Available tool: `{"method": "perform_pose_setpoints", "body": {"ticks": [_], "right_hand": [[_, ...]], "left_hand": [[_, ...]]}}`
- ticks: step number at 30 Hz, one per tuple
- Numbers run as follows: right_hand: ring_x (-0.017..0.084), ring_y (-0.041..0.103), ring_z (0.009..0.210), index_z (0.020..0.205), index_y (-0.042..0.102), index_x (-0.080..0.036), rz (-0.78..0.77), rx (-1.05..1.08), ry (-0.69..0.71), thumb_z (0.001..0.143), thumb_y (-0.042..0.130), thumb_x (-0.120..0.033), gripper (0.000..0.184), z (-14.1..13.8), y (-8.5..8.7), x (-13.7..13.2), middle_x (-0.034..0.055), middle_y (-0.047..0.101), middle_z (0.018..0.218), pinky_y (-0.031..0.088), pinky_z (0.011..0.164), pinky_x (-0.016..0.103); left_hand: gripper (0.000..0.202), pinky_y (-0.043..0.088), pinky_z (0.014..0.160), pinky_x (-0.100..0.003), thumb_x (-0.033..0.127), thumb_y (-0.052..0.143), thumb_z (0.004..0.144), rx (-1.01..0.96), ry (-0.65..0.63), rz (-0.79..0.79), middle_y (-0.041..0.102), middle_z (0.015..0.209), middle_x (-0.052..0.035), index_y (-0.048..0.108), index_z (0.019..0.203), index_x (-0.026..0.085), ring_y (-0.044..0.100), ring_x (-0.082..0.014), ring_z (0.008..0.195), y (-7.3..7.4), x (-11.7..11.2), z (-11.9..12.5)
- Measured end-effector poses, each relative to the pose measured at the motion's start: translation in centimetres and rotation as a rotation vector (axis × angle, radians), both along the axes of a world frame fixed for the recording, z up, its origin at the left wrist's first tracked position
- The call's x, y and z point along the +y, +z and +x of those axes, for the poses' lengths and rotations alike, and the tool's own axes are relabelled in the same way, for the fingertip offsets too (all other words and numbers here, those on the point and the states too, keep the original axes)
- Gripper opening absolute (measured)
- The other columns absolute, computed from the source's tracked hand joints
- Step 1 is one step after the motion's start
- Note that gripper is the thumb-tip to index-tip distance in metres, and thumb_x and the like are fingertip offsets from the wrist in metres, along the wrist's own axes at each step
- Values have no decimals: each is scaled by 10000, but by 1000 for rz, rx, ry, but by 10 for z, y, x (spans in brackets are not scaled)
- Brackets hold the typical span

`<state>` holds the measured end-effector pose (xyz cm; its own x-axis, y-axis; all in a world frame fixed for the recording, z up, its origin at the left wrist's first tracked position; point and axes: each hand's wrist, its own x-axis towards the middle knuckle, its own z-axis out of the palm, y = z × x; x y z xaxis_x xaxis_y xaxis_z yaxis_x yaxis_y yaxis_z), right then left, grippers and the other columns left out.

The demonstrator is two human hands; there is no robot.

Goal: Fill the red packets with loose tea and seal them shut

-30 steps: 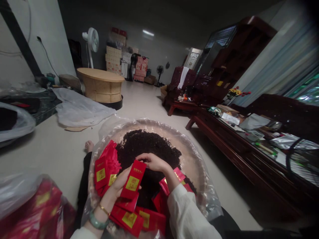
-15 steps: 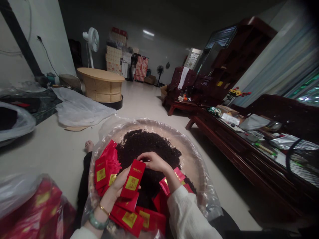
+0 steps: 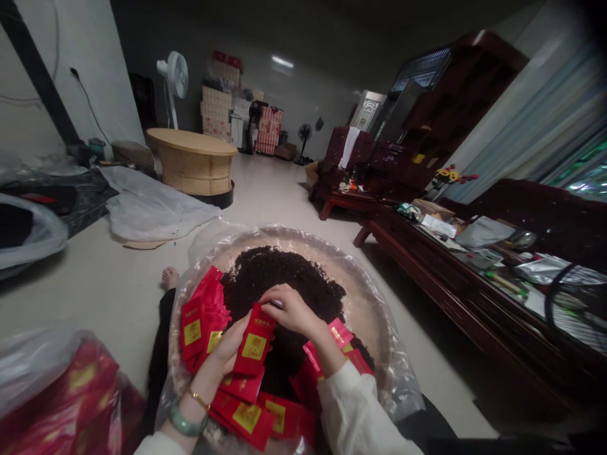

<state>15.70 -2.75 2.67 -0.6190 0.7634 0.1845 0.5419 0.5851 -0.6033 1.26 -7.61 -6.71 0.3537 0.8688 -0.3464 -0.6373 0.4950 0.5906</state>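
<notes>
My left hand (image 3: 233,346) is closed around a small red packet (image 3: 255,340) with gold lettering and a yellow square, held upright. Over the packet's top edge, my right hand (image 3: 290,308) has its fingers pinched together. A small shiny spot shows by these fingers, but what they grip is hidden. Both hands are above a round, shallow tray (image 3: 365,284) lined with clear plastic. In it lies a heap of dark, dried, leaf-like bits (image 3: 284,268). More red packets (image 3: 244,414) lie at the tray's near side, and others (image 3: 203,303) are piled along its left.
A plastic bag of red packets (image 3: 71,392) is at the lower left. Clear plastic sheeting (image 3: 152,202) lies on the floor before a round wooden table (image 3: 192,158). On the right runs a long dark wooden table (image 3: 427,272) with clutter on it.
My right hand has shifted slightly up and left over the packet's top, with its fingers bent further down. The packet in my left hand has tilted a little; the rest is unchanged.
</notes>
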Motion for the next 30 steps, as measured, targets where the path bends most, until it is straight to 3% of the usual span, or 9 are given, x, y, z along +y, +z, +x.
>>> {"method": "perform_pose_setpoints", "body": {"ticks": [4,8,11,17,20,23,25,28,30], "right_hand": [[200,493,888,812,687,-172,175,-148,-61,821,628,-266,112,-8,-4,-13,76,618,875,409,749,297],[184,473,816,789,650,-170,239,-183,-8,864,567,-260,143,-10,-7,-20,56,575,777,393,746,297],[169,493,820,836,616,-178,210,-153,11,870,554,-241,94,-6,-7,-21,41,568,805,380,842,321],[137,549,856,814,564,-203,27,-17,75,890,509,-222,96,6,-8,-23,-14,590,779,226,1058,405],[157,567,909,858,591,-211,-48,192,-3,875,527,-285,99,16,-13,-26,18,633,885,340,987,363],[176,582,932,1016,575,-196,-123,323,-220,912,422,-320,223,35,-26,-30,73,625,1000,451,839,312],[201,580,956,1099,562,-182,-170,150,-255,887,460,-328,278,48,-36,-34,94,614,1052,456,846,334],[315,486,1136,1256,508,-162,-209,-318,-60,696,711,-381,636,55,-46,-44,159,526,1251,400,951,425],[363,445,1163,1321,459,-176,-187,-541,-19,612,777,-395,808,48,-46,-51,173,488,1292,389,956,465]], "left_hand": [[321,563,718,-330,355,585,847,-28,57,30,738,838,-75,600,1078,132,704,-207,745,-2,2,0],[299,549,780,-333,295,575,859,-20,151,37,742,887,-76,603,1110,135,697,-218,840,-7,4,1],[298,549,795,-352,281,559,869,-17,137,23,743,914,-83,605,1128,142,693,-229,875,-4,3,2],[342,517,889,-367,271,623,819,23,114,60,728,1019,-89,623,1136,141,648,-248,1019,9,-1,1],[377,477,951,-375,319,657,785,66,133,142,710,1078,-84,638,1122,151,592,-260,1118,12,-2,0],[432,446,988,-380,398,681,742,181,180,240,707,1086,-91,656,1094,148,547,-270,1176,10,-2,0],[513,440,992,-406,491,664,722,276,184,308,703,1095,-95,651,1105,150,552,-278,1169,6,-2,0],[631,420,1003,-456,617,583,724,385,119,387,689,1128,-87,612,1171,171,594,-278,1114,-2,-2,1],[644,388,1032,-456,632,554,739,424,79,438,668,1171,-85,595,1199,181,593,-271,1116,-8,-2,0]]}}
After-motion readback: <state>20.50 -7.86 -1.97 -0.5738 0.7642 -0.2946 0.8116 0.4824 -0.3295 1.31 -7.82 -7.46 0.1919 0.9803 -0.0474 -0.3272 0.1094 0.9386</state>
